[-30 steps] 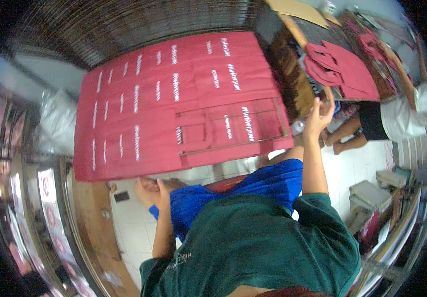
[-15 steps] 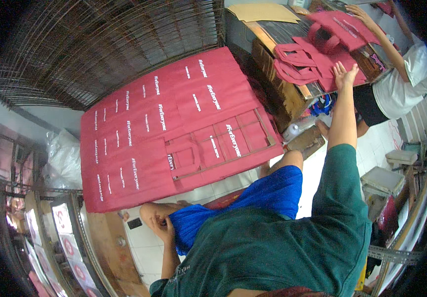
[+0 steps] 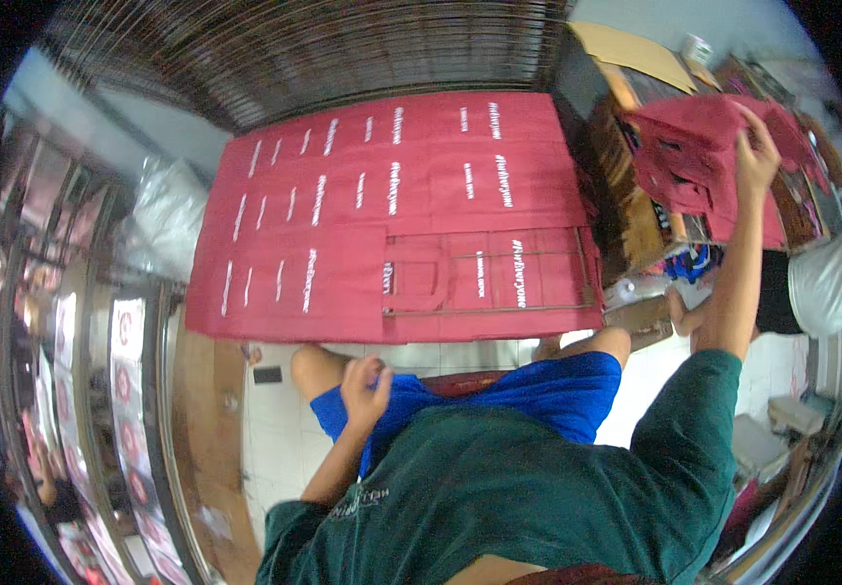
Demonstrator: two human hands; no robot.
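Observation:
At the far right, my right hand [image 3: 757,161] pinches the edge of a red fabric bag [image 3: 699,127], lifted and draped above the side table. More red fabric lies beneath and beside it. Over my left thigh, my left hand [image 3: 366,390] is raised with its fingers curled in; whatever they hold, if anything, I cannot make out. In front of me spreads a low table covered with red fabric pieces [image 3: 274,234] carrying white print. Near its right front corner, a thin rectangular frame [image 3: 484,311] surrounds a red bag [image 3: 445,273] with a cut-out handle.
The wooden side table [image 3: 626,229] holds yellowish sheets [image 3: 630,54] at its back. Beyond it, a co-worker in a white shirt [image 3: 825,288] is partly hidden. Stacked wire racks [image 3: 313,58] stand behind the low table. At left are clear plastic [image 3: 162,210] and a shelf rack [image 3: 162,390].
My right hand has gone from open-palmed to gripping a red bag, which is now lifted. My left hand has risen off my thigh. The co-worker's reaching arm no longer shows, and the view has turned.

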